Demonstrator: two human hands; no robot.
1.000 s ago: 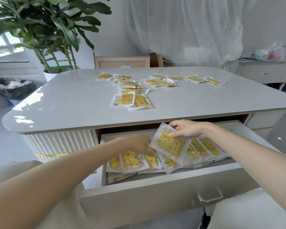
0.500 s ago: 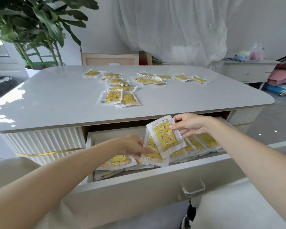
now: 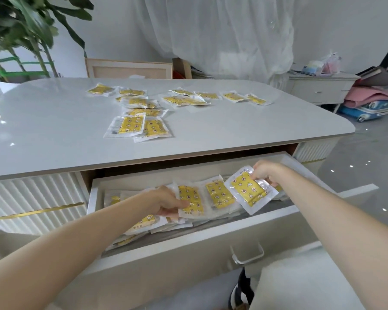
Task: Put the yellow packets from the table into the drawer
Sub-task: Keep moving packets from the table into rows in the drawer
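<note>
- Pinching a yellow packet (image 3: 248, 192) by its upper edge, the right hand (image 3: 267, 174) holds it tilted over the open drawer (image 3: 166, 253).
- The left hand (image 3: 164, 201) fingers grip a second packet (image 3: 189, 202) among those inside.
- Loose packets (image 3: 130, 126) lie on the table (image 3: 54, 135).

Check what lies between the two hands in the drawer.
Head view: left packet in the left hand, a loose middle packet on the drawer pile, right packet pinched by the right hand.
</note>
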